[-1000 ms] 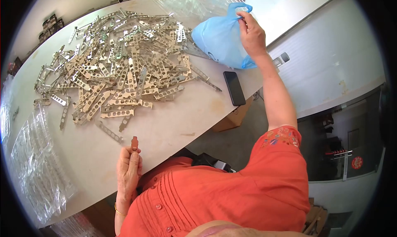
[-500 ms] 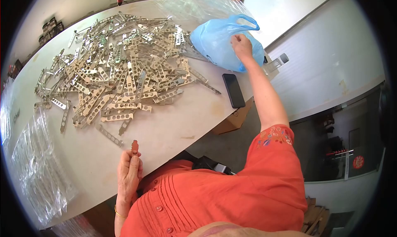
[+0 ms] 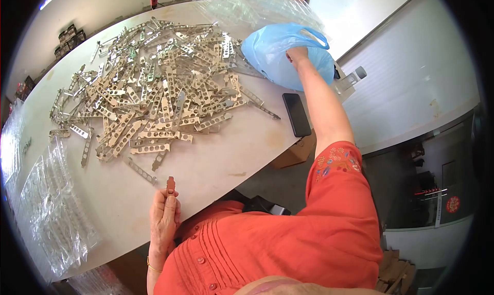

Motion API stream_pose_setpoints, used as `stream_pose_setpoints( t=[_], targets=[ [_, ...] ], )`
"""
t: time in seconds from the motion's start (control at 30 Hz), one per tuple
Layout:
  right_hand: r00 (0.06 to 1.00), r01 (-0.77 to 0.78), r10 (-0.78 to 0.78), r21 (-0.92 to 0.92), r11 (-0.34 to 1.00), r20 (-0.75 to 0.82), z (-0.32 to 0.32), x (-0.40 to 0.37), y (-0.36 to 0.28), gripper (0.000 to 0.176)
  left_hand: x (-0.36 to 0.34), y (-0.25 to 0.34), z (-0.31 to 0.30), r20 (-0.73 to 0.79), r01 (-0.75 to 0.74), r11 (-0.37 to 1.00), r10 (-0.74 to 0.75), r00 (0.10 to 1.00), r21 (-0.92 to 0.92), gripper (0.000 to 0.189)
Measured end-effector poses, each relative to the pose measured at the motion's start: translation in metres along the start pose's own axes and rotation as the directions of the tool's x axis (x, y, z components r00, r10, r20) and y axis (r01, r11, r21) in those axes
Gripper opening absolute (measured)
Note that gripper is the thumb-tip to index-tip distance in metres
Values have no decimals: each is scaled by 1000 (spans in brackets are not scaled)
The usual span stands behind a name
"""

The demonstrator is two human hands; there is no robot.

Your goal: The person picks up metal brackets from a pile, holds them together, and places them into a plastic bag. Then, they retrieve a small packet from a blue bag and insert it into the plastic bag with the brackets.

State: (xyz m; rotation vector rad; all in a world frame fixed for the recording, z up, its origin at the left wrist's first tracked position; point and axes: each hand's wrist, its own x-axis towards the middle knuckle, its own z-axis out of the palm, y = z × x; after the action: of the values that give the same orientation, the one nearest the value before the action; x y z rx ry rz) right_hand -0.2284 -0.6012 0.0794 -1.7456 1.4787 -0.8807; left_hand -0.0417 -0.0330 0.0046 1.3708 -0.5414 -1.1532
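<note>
My left hand (image 3: 163, 216) is closed around a metal slotted bracket (image 3: 171, 184), whose notched end sticks up past the thumb and looks reddish. It is held near the table's front edge. My right hand (image 3: 297, 56) is at the mouth of a blue plastic bag (image 3: 272, 53), with the fingers curled and their tips partly hidden; what they hold, if anything, cannot be made out. A large heap of similar metal brackets (image 3: 164, 97) with round holes covers the middle of the table. One loose bracket (image 3: 140, 170) lies just beyond my left hand.
A black phone (image 3: 296, 115) lies by the table (image 3: 221, 163) edge, below the bag. Clear plastic packaging (image 3: 56, 212) covers the left side, and more clear plastic trays (image 3: 257, 6) lie at the back. A cardboard box (image 3: 293, 153) stands under the table edge.
My right hand has dipped to the bag's opening, its fingers turned downward, and the bag's handle has shifted. My left hand keeps its grip on the bracket. The whole view has shifted slightly.
</note>
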Motion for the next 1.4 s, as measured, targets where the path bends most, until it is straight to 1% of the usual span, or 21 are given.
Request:
stream_pose_setpoints(
  t=[0.07, 0.2, 0.23, 0.27, 0.3, 0.37, 0.5, 0.57, 0.6, 0.67, 0.73, 0.77, 0.8, 0.83, 0.87, 0.93, 1.0, 1.07, 1.2, 1.27, 1.4],
  targets=[
    [995, -23, 29, 59, 998, -94, -8, -11, -4, 14, 0, 1, 0, -3, 8, 1000, -8, 1000, 8, 16],
    [987, 13, -2, 64, 998, -162, -33, -37, -8, 17, -1, -2, -1, 13, -6, 1000, 6, 1000, -11, 17],
    [986, 54, -9, 269, 962, -166, -40, -43, -3, 17, -2, 2, 1, -15, 8, 999, -8, 1000, -49, 15],
    [985, 93, -15, 461, 882, -171, -45, -52, -2, 19, -2, 4, 2, -41, 20, 996, -24, 999, -87, 14],
    [985, 95, -16, 456, 885, -174, -50, -63, 0, 19, -2, 4, 2, -36, 21, 996, -25, 999, -92, 14],
    [994, 85, -12, 689, 720, -110, -59, -100, -9, 19, -2, 3, 1, -49, -22, 991, 16, 999, -134, 15],
    [989, 123, -34, 659, 742, -146, -51, -192, -33, 14, 2, -5, -7, -49, -60, 986, 53, 997, -155, 17],
    [973, 226, -204, 649, 727, -110, -41, -235, -44, 13, 1, -2, -6, -62, -70, 982, 60, 996, -175, 16],
    [976, 212, -197, 651, 728, -97, -37, -254, -51, 13, 1, 1, -5, -70, -87, 978, 75, 995, -192, 16],
    [943, 242, -332, 685, 688, 1, -27, -286, -65, 13, 1, 5, -2, -101, -86, 973, 66, 993, -215, 14],
    [929, 187, -360, 730, 658, 86, -11, -306, -71, 12, 1, 11, 1, -112, -150, 951, 123, 986, -272, 13],
    [926, 86, -335, 765, 638, 175, -2, -315, -73, 11, 2, 12, 2, -141, -144, 952, 109, 984, -272, 13],
    [910, -25, -311, 786, 617, 273, 9, -320, -73, 11, 4, 12, 2, -128, -167, 942, 135, 983, -290, 14],
    [893, -77, -309, 789, 609, 326, 20, -325, -71, 11, 3, 11, 1, -119, -187, 933, 157, 980, -307, 16],
    [879, -121, -299, 782, 611, 370, 33, -329, -69, 11, 2, 12, 1, -161, -175, 936, 130, 978, -306, 16],
    [866, -179, -261, 753, 633, 426, 56, -337, -67, 12, 2, 16, 2, -133, -187, 920, 150, 980, -344, 20],
    [841, -250, -237, 738, 627, 486, 73, -343, -64, 11, 2, 16, 1, -163, -161, 928, 112, 980, -335, 22],
    [809, -277, -250, 720, 636, 532, 86, -348, -63, 11, 1, 16, -3, -178, -142, 935, 87, 980, -326, 24],
    [768, -312, -252, 687, 656, 589, 104, -362, -60, 13, 6, 18, -4, -164, -141, 945, 96, 982, -294, 27],
    [747, -354, -237, 674, 648, 621, 111, -367, -61, 12, 9, 18, -3, -217, -145, 952, 87, 972, -270, 22],
    [726, -348, -266, 672, 654, 634, 117, -364, -59, 11, 13, 15, -12, -294, -178, 950, 100, 951, -255, 18]
  ],
)
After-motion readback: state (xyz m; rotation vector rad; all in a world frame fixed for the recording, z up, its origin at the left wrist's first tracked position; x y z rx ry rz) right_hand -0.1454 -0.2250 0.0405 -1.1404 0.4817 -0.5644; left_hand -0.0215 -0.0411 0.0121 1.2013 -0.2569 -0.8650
